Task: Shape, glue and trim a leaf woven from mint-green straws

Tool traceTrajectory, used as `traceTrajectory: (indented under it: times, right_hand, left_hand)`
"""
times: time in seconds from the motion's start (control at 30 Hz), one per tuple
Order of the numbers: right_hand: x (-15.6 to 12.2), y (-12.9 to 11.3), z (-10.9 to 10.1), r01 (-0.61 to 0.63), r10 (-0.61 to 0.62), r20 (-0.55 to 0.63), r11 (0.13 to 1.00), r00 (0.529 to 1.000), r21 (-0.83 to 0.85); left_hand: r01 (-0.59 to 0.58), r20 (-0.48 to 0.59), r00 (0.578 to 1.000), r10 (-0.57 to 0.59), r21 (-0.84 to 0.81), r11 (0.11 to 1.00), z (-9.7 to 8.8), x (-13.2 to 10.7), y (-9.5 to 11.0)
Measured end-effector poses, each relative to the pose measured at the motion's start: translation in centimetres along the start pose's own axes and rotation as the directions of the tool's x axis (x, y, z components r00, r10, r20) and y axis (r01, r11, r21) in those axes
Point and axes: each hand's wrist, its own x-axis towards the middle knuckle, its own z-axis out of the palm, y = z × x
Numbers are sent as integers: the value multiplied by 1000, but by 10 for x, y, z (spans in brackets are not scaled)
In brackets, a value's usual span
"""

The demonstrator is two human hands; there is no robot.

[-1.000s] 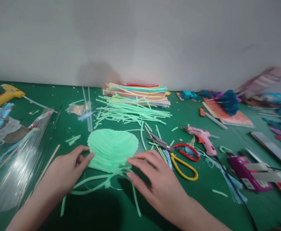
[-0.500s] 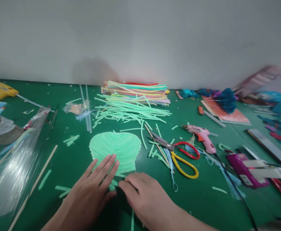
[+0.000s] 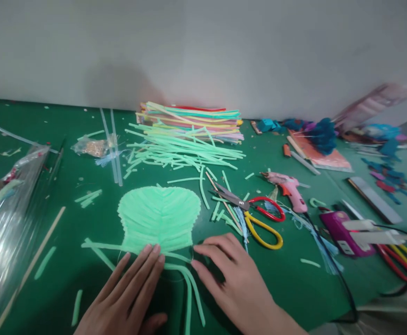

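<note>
A light green, leaf-shaped piece (image 3: pixel 159 214) made of fuzzy strips, with toothed side edges, lies flat on the table. Across its lower edge rests my left hand (image 3: pixel 130 288), fingers stretched out and pressing down over green pipe cleaners. One pipe cleaner (image 3: pixel 102 245) pokes out left of these fingers, and bent ones (image 3: pixel 188 298) run down toward me on the right. My right hand (image 3: pixel 234 279) is beside the leaf's lower right corner. Its thumb and forefinger are curved and apart, their tips at the end of a green strip. A thin wire shows near those tips.
Scissors (image 3: pixel 245 204) with red and yellow handles lie right of the leaf, near a pink glue gun (image 3: pixel 292 188). Behind are piled green pipe cleaners (image 3: pixel 185 151). A wooden stick (image 3: pixel 32 265) and clear plastic sleeve (image 3: pixel 18 204) lie left; a purple device (image 3: pixel 346 232) sits right.
My right hand has moved right and its fingers have opened. My left hand has shifted down to the leaf's lower edge. More green strips now show below the leaf. The view has shifted slightly.
</note>
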Motion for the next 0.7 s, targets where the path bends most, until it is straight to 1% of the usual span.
traceTrajectory:
  times: [0.2,0.37,0.43,0.57,0.7]
  right_hand:
    - [4,8,-1,36,-28,125,997,992,-67]
    - [10,12,2,65,-52,108,990,993,-124]
    - [13,14,2,73,-58,103,987,993,-144]
    - [21,17,0,125,-110,94,976,990,-180]
    - [25,16,-2,169,-147,111,960,983,-224]
  left_hand:
    - [42,-7,999,-43,-37,998,2,2,4]
    - [82,-14,997,-82,-35,996,5,0,5]
    - [80,0,997,-80,-41,996,4,0,4]
    - [64,5,998,-63,-39,997,3,3,4]
    - [68,-9,998,-68,-27,997,0,9,5]
